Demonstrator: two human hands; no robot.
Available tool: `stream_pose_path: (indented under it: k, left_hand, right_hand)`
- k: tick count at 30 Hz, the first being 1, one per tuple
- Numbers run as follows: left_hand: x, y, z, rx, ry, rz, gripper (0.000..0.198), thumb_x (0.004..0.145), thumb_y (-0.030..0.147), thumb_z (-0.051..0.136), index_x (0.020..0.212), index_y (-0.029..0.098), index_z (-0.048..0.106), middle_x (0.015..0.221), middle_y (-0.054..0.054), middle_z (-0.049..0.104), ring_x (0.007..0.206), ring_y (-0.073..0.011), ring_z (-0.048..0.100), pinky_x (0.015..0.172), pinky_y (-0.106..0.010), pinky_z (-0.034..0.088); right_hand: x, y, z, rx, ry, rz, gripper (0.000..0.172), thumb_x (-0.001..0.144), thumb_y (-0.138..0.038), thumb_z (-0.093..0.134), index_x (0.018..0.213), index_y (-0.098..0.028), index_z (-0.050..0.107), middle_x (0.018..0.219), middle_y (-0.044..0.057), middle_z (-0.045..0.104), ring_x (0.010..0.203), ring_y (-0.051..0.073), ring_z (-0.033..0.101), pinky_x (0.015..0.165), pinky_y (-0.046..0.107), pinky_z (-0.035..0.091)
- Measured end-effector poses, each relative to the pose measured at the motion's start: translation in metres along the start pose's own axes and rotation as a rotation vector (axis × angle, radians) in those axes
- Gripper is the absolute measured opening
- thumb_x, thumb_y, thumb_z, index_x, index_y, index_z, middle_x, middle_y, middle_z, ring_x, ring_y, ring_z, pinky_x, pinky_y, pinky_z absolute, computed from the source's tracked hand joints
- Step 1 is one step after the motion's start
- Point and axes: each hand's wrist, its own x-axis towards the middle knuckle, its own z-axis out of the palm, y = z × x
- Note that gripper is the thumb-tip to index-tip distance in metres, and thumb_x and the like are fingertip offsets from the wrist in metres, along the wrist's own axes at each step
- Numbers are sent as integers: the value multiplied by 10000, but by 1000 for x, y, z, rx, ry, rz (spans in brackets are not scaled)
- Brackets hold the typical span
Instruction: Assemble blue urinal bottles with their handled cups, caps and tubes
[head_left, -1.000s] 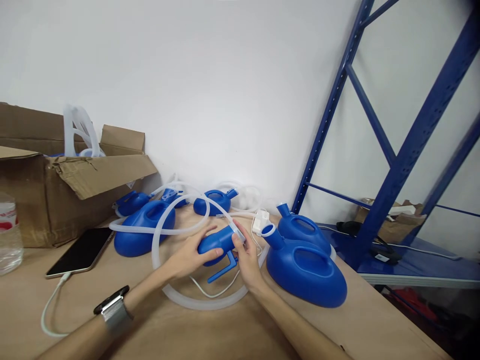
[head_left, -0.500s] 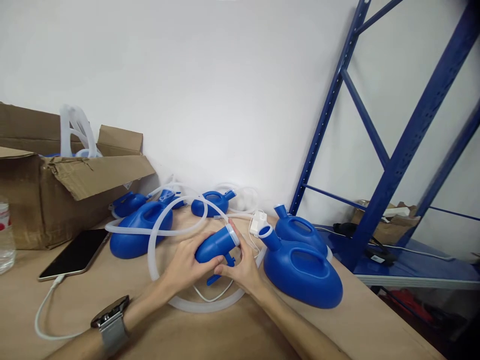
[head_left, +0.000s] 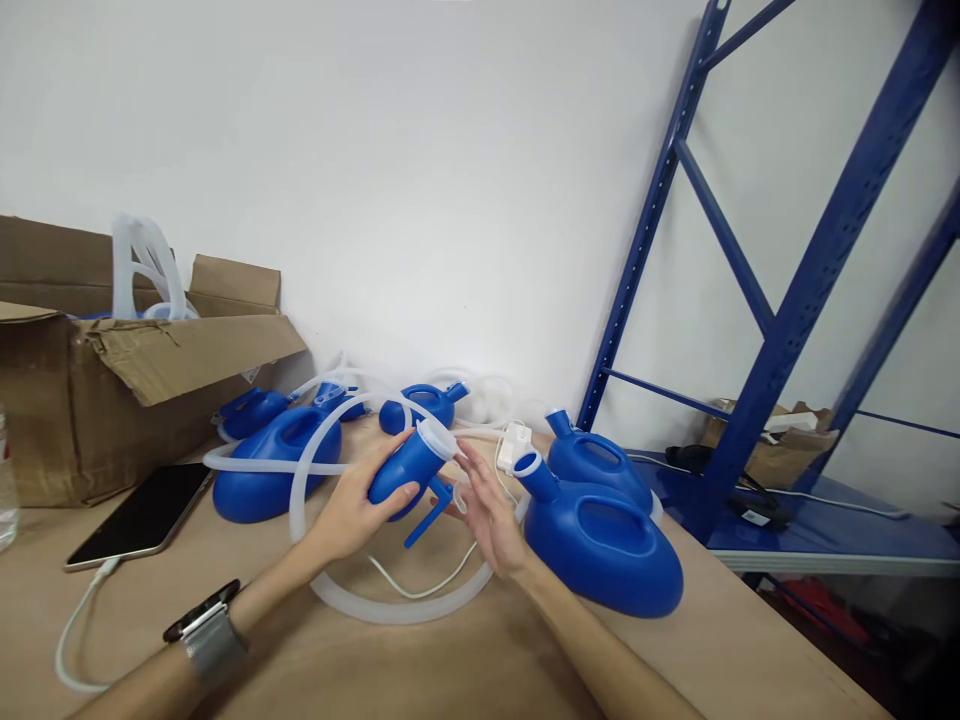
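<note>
My left hand [head_left: 351,515] is closed around a small blue plastic piece [head_left: 405,468] with a translucent white rim and a thin blue handle hanging below it, held just above the table. My right hand [head_left: 487,510] is beside its mouth, fingers spread and apart from it, holding nothing. A long translucent tube [head_left: 390,600] loops on the table around both hands. Right of my right hand stands a large blue jug [head_left: 604,545] with a spout and a handle. A watch sits on my left wrist.
More blue jugs [head_left: 274,465] lie at the back by the wall. An open cardboard box [head_left: 112,390] with tubing is at the left, a phone [head_left: 139,515] on a white cable before it. Blue metal shelving [head_left: 787,330] stands at the right past the table edge.
My left hand has lifted and tilted the blue piece up and slightly left. My right hand has let go of it and opened. The view has shifted a little.
</note>
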Motion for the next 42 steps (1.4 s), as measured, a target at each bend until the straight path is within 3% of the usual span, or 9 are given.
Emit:
stream_pose_path:
  k: [2, 5, 11, 19, 26, 31, 35, 39, 42]
  left_hand:
    - [-1, 0, 0, 3, 5, -21, 703, 904, 529, 628, 1513, 204, 490, 1496, -146, 576, 1326, -376, 582, 1118, -553, 444]
    - [-2, -1, -1, -12, -25, -25, 691, 898, 517, 636, 1502, 209, 505, 1480, -140, 594, 1318, -370, 590, 1119, -546, 444]
    - [-5, -3, 2, -90, -70, -25, 704, 911, 538, 623, 1523, 219, 489, 1545, -121, 527, 1392, -374, 518, 1176, -547, 385]
    - [-9, -5, 4, -78, -100, 2, 701, 916, 536, 637, 1534, 245, 480, 1558, -106, 515, 1416, -377, 491, 1197, -552, 359]
    - [-10, -3, 5, -81, -72, 19, 678, 924, 531, 625, 1525, 248, 493, 1546, -99, 532, 1414, -374, 494, 1204, -551, 354]
    - [-9, -1, 6, -80, -79, 23, 689, 917, 524, 635, 1525, 236, 490, 1528, -112, 549, 1386, -377, 524, 1180, -547, 389]
    - [-9, 0, 6, -65, -44, -1, 691, 909, 517, 643, 1520, 232, 493, 1521, -108, 558, 1366, -375, 547, 1157, -531, 421]
    - [-9, 1, 7, -45, -2, -26, 688, 908, 511, 634, 1516, 220, 495, 1490, -114, 589, 1323, -377, 586, 1124, -521, 457]
    - [-10, 3, 7, -34, 13, -26, 693, 904, 506, 632, 1516, 211, 494, 1475, -118, 603, 1301, -374, 603, 1110, -511, 470]
  right_hand:
    - [2, 4, -6, -48, 16, 30, 445, 834, -594, 750, 1139, -269, 746, 1198, 74, 725, 1035, 249, 697, 903, 402, 567]
    - [4, 8, -10, -112, -20, 18, 358, 754, -532, 846, 895, -217, 751, 889, 24, 713, 742, 171, 653, 750, 327, 555]
    - [5, 7, -4, -91, 54, -1, 483, 699, -663, 831, 700, -195, 712, 637, -5, 616, 610, 143, 564, 680, 297, 503]
    - [1, 5, 5, -21, 35, 38, 515, 689, -662, 836, 669, -197, 615, 673, -23, 530, 595, 121, 484, 579, 256, 491]
    - [-1, -1, 1, 48, -6, 123, 438, 693, -540, 886, 758, -204, 612, 757, -13, 611, 680, 148, 631, 723, 317, 592]
    - [-2, -8, 2, 117, -35, 179, 490, 679, -481, 914, 895, -227, 555, 812, -32, 645, 642, 138, 683, 667, 277, 587]
    - [-2, -8, 7, 150, 73, 120, 531, 674, -411, 929, 827, -243, 450, 809, -55, 614, 676, 121, 660, 568, 210, 556]
    - [-2, -3, 11, 25, 249, -5, 463, 648, -426, 935, 779, -220, 542, 770, -42, 599, 677, 123, 611, 578, 236, 586]
    - [-3, 0, 11, -60, 274, -36, 419, 643, -478, 925, 735, -201, 624, 718, -22, 637, 645, 142, 623, 614, 298, 619]
